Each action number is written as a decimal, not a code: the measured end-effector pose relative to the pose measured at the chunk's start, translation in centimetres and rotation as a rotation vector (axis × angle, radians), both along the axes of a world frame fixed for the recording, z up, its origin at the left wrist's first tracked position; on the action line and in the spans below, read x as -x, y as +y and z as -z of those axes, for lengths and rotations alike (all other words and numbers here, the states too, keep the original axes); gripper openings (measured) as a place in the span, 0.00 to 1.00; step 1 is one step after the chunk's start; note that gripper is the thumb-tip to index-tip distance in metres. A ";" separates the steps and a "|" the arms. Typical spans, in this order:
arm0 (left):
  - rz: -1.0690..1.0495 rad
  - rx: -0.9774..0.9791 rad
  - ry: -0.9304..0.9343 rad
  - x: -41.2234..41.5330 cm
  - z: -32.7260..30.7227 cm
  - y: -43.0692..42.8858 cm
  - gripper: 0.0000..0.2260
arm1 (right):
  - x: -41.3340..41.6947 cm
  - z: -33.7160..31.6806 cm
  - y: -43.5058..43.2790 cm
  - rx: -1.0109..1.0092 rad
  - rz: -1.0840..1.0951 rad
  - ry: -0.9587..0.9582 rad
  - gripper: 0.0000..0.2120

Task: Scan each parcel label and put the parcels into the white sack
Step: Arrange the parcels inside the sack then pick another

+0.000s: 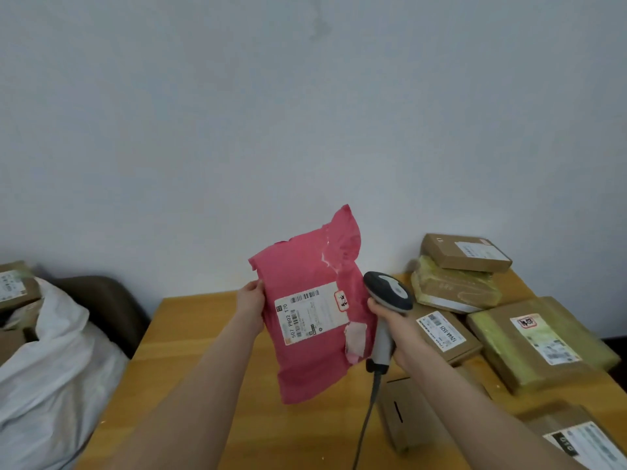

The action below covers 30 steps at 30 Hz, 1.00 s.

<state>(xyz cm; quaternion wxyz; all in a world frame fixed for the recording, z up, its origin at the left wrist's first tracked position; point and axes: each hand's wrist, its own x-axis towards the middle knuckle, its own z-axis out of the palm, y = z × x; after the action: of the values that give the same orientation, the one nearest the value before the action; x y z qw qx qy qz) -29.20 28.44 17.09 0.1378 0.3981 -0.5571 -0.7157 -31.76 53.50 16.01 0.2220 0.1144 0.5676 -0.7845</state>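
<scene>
My left hand (251, 301) grips the left edge of a pink plastic mailer (305, 364) and holds it upright above the wooden table (190, 351). Its white shipping label (310, 313) faces me. My right hand (390, 320) grips the handle of a grey corded barcode scanner (386, 300), whose head sits just right of the label. The white sack (51, 374) stands at the left of the table, open at the top, with brown parcels (13, 286) showing inside.
Several brown cardboard parcels lie on the right side of the table: a stack at the back (464, 252), a flat box (444, 334), a large taped one (539, 344). A small box (407, 415) sits under my right forearm. A dark chair back (108, 307) stands behind the sack.
</scene>
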 end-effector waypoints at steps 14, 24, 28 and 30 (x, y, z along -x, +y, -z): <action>0.296 0.511 -0.371 0.6 4.0 -2.6 0.12 | 0.2 2.6 -3.6 -0.060 -0.143 -0.062 0.10; 0.162 0.647 -0.673 -4.4 10.4 -4.3 0.30 | 0.2 9.3 -8.4 -0.271 -0.308 -0.178 0.15; -0.047 0.129 -0.678 -10.7 16.1 -4.2 0.44 | 0.4 10.6 -12.0 -0.351 -0.365 -0.138 0.16; -0.090 -0.090 -0.589 -11.2 16.8 -2.8 0.39 | 0.3 11.5 -13.3 -0.380 -0.386 -0.117 0.16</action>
<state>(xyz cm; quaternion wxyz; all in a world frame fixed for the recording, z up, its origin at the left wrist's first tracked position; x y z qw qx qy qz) -17.99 25.61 0.28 -0.0158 0.6185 -0.5227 -0.5865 -32.11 40.21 4.55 0.3744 0.0890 0.7021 -0.5991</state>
